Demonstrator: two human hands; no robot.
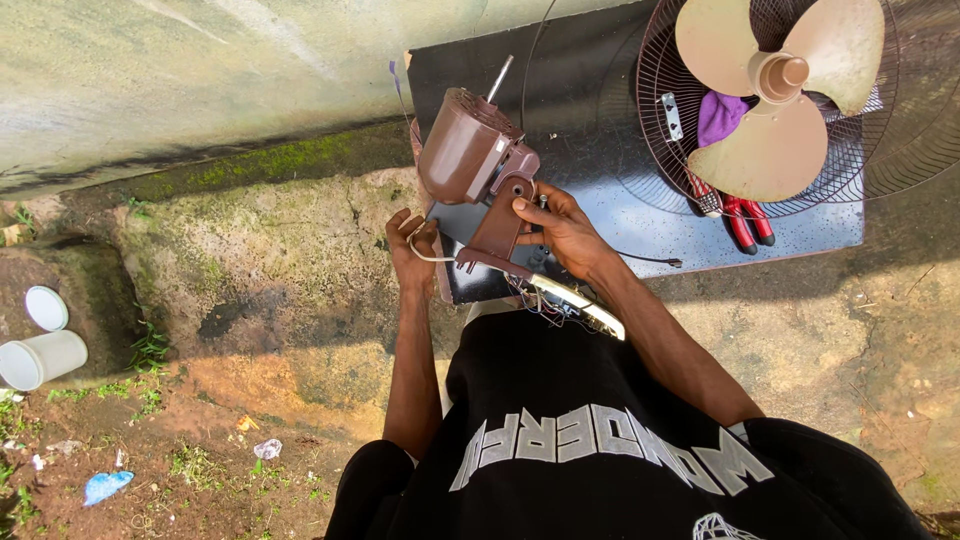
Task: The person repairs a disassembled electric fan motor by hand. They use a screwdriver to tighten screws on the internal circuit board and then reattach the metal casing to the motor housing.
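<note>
Both hands grip the brown fan motor point(470, 150); right hand point(562, 228) above, left hand point(412, 250) beneath.

fan guard point(660, 150): cut off by the top and right edges
pliers point(745, 225): only the red handles show, rest tucked under the blade point(770, 150)
left hand point(412, 250): fingertips hidden behind the board point(600, 200)

One brown fan motor point(465, 150) with one metal shaft point(499, 79). One beige three-bladed fan propeller point(775, 95). Two wire fan guards point(660, 70). One dark board point(600, 130). One purple cloth point(720, 115). One pair of red-handled pliers point(745, 222). One white jar point(40, 358), one white lid point(46, 307). One blue scrap point(105, 486).
</note>
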